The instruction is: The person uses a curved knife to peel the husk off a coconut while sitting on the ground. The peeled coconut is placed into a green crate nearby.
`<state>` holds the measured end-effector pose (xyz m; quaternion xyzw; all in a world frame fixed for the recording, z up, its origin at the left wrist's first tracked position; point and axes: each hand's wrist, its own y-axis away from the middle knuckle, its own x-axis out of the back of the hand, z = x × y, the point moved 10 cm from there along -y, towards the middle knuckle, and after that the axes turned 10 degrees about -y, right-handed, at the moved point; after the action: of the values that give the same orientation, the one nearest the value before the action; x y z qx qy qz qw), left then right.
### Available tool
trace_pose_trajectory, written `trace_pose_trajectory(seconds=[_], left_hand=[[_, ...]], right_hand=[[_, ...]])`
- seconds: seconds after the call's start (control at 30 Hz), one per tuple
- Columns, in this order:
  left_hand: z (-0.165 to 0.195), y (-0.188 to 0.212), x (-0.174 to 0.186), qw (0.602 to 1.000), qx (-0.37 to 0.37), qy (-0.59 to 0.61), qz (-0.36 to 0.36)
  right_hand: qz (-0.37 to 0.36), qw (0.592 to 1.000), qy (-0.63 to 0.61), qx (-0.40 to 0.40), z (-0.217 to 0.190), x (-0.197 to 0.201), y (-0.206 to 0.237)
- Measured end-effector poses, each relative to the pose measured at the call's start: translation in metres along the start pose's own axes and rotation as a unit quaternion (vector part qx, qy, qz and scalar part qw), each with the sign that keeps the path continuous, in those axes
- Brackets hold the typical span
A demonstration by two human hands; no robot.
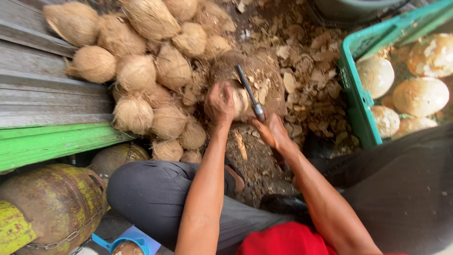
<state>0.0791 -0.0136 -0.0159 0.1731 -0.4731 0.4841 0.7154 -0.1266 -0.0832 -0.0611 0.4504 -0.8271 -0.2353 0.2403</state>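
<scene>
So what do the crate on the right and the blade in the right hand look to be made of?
The crate looks like moulded plastic: uniform green, matte, with ribbed, slotted walls. The blade in the right hand seems to be metal: dark, thin, with a dull sheen. Its handle is hidden by the grip.

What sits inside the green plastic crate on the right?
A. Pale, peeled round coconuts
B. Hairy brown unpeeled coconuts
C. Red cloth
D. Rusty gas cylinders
A: the green plastic crate holds pale, peeled round coconuts, while the hairy brown coconuts lie piled on the ground at the left.
</scene>
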Motion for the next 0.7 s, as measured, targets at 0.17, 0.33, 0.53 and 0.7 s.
trace_pose_trajectory(seconds=[0.17, 0.33, 0.53, 0.7], left_hand=[[-0.005, 0.003, 0.0, 1.0, 0.0, 0.004, -0.022], [-0.004, 0.005, -0.007, 0.998, 0.014, 0.016, -0.051], [-0.001, 0.004, -0.005, 0.999, 0.002, -0.006, -0.037], [0.002, 0.004, 0.003, 0.999, -0.039, -0.016, -0.014]], right_hand=[[-0.002, 0.996, -0.048, 0.072, -0.029, 0.013, 0.015], [0.084, 0.987, -0.078, 0.111, -0.04, 0.035, 0.025], [-0.001, 0.997, -0.032, -0.068, 0.009, -0.006, 0.008], [-0.018, 0.995, -0.1, 0.011, -0.02, 0.004, 0.015]])
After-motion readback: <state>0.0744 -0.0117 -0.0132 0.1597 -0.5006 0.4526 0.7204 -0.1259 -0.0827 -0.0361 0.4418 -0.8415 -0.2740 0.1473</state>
